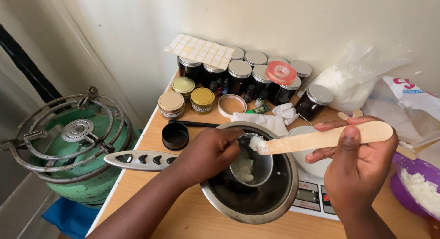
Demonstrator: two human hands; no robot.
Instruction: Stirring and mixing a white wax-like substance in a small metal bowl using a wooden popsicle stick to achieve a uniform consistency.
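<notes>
Holding a flat pale wooden stirring stick [327,138] clamped between thumb and fingers of the right hand [357,163], its white-smeared tip touching the rim of a small round steel measuring cup [252,163]. Gripping that cup with the left hand [206,152], fingers closed round its near edge, above a wide steel mixing bowl [256,207] on a white kitchen scale [311,198]. White flaky wax inside the cup. Behind, dark lidded jars [240,76] along the wall; left, a green gas cylinder burner [73,147].
</notes>
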